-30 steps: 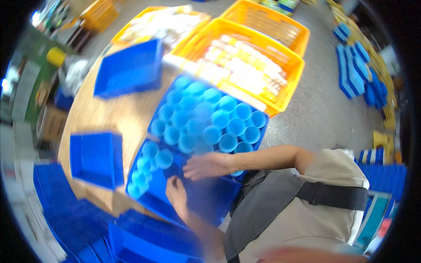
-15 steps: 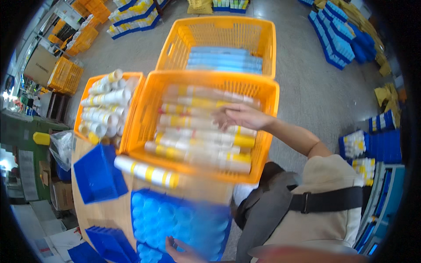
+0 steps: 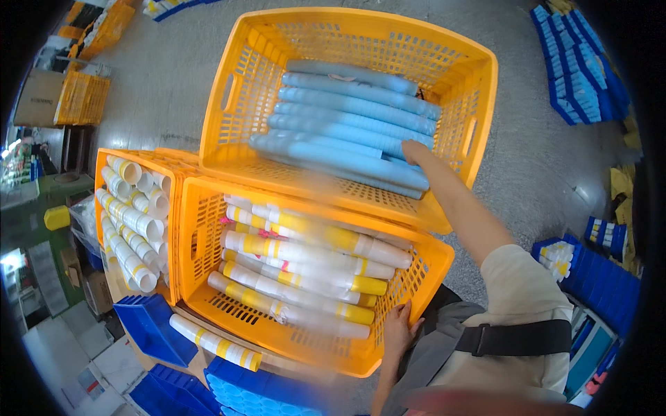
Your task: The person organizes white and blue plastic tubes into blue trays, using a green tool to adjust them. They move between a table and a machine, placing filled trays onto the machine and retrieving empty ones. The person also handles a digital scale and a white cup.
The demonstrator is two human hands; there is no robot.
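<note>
My right hand (image 3: 415, 151) reaches into the far orange crate (image 3: 229, 139), its fingers curled at the right end of a long light-blue stack (image 3: 347, 118). Several such stacks lie side by side there; my fingertips are partly hidden. With my left hand (image 3: 398, 331) I hold the near right wall of the nearer orange crate (image 3: 433, 277). Inside this crate lie several long nested stacks of white and yellow cups (image 3: 298, 253), some with pink bits at their left ends.
A third orange crate (image 3: 173, 229) at left holds white and yellow tubular stacks (image 3: 132, 215). Blue bins (image 3: 156, 329), one loose white-and-yellow stack (image 3: 215, 342) and a blue tray of light-blue round pieces (image 3: 270, 399) are on the wooden table. Loaded blue trays (image 3: 576, 66) stand farther right.
My right hand has moved from above the nearer crate into the far one. My left hand has left the blue tray for the nearer crate's wall. The view has shifted toward the far crate.
</note>
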